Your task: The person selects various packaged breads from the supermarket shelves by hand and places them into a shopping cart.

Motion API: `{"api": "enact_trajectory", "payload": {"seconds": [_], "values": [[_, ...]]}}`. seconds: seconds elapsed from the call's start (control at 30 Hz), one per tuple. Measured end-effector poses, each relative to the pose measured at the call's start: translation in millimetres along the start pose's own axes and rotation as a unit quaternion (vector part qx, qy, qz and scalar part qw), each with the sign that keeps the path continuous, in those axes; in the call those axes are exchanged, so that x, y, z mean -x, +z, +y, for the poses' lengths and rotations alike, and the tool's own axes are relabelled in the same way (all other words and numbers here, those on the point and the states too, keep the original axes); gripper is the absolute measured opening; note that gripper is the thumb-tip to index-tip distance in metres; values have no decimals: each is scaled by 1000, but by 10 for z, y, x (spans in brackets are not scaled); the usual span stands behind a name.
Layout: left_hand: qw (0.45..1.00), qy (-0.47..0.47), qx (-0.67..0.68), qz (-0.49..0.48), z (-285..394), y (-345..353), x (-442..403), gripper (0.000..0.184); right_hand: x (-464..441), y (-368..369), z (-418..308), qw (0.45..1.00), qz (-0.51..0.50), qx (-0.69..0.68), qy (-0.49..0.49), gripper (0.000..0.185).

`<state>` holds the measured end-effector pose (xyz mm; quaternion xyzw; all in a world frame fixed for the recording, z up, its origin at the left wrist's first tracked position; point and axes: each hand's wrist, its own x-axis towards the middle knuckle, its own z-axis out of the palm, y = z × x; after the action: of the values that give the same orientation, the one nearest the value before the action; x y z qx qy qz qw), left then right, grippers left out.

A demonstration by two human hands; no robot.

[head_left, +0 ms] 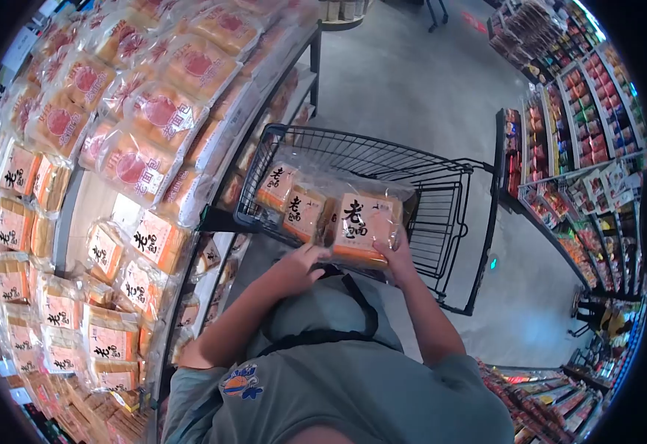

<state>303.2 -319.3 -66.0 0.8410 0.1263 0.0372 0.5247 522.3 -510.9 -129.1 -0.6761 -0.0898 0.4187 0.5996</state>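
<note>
Clear, crinkled plastic wraps the square bread pack (359,222) in the grip of your right hand (395,257); your left hand (303,267) half-curls just beside it, contact unclear. Inside the wire cart (442,222), more packs (294,203) lie left. A bread display (84,211) crowds its left; snack racks (500,148) right blur.

Most fingers of your right hand (397,255) were hidden by the bread pack (368,226), whose finest print was too small to read. The top edge cut off the round stand (344,26); goods on the far shelves (577,111) were too small to identify.
</note>
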Motion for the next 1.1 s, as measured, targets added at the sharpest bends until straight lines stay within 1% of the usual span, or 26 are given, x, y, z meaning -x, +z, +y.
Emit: {"api": "enact_trajectory", "payload": {"seconds": [0.03,0.07,0.1,0.13,0.17,0.2,0.23,0.27,0.33,0.37,0.4,0.43,0.47,0.5,0.53,0.6,0.63,0.7,0.73,0.8,0.83,0.9,0.93,1.0,1.07,1.1], "values": [[1000,-4,-2,5,-138,16,69,31,-64,-47,-131,998,24,56,-34,96],[999,-33,-25,-15,-286,20,166,33,-197,-105,-195,998,18,56,-33,96],[996,-63,-48,-36,-428,28,274,35,-355,-155,-267,974,31,187,-127,97],[996,-68,-50,-31,-567,59,390,35,-518,-164,-341,923,44,311,-220,98],[989,-136,-41,-28,-692,99,522,34,-673,-133,-444,924,36,310,-222,98],[978,-203,-31,-23,-766,124,664,33,-834,-84,-574,887,15,385,-255,98],[977,-209,-32,-13,-785,139,816,33,-1012,-16,-690,842,-7,456,-288,99],[970,-242,-11,13,-792,171,988,33,-1195,87,-773,841,-18,454,-294,99],[958,-282,13,52,-891,312,1381,33,-1543,347,-896,780,-75,536,-315,98],[947,-304,51,93,-1039,453,1588,33,-1772,445,-816,751,-80,552,-353,94],[933,-324,90,132,-1112,589,1773,33,-1944,559,-781,747,-91,553,-358,94],[929,-327,95,144,-1086,694,1925,33,-2092,695,-753,718,-102,589,-357,93],[908,-355,115,188,-1044,791,2064,31,-2227,811,-687,687,-113,622,-357,91],[884,-382,135,232,-1002,904,2218,30,-2390,876,-531,667,-114,638,-368,85],[878,-387,138,245,-998,1054,2392,30,-2555,916,-339,662,-125,636,-375,85],[834,-443,138,299,-1089,1401,2759,28,-2850,936,41,645,-132,708,-254,85],[829,-445,140,308,-1162,1606,2983,28,-2949,937,171,641,-139,708,-260,85],[790,-439,206,376,-1263,1950,3307,24,-3094,860,398,732,-155,663,-22,85],[786,-439,209,381,-1232,2004,3337,24,-3151,771,510,728,-159,667,-25,85],[754,-448,231,422,-1059,2044,3374,22,-3138,621,607,778,-141,600,-122,87],[751,-447,234,425,-999,2025,3379,22,-3109,567,582,775,-143,602,-125,87],[766,-459,169,417,-817,1666,3210,21,-2958,513,417,779,-131,600,-127,86],[764,-458,169,422,-836,1491,3181,21,-2893,481,389,781,-118,597,-142,86],[794,-466,63,385,-885,1093,3149,20,-2671,455,336,788,-88,589,-156,85],[798,-393,67,452,-830,517,2987,18,-2371,396,313,787,-61,586,-185,82],[795,-373,7,479,-584,122,2841,17,-2257,328,380,780,-50,586,-215,80]]}}
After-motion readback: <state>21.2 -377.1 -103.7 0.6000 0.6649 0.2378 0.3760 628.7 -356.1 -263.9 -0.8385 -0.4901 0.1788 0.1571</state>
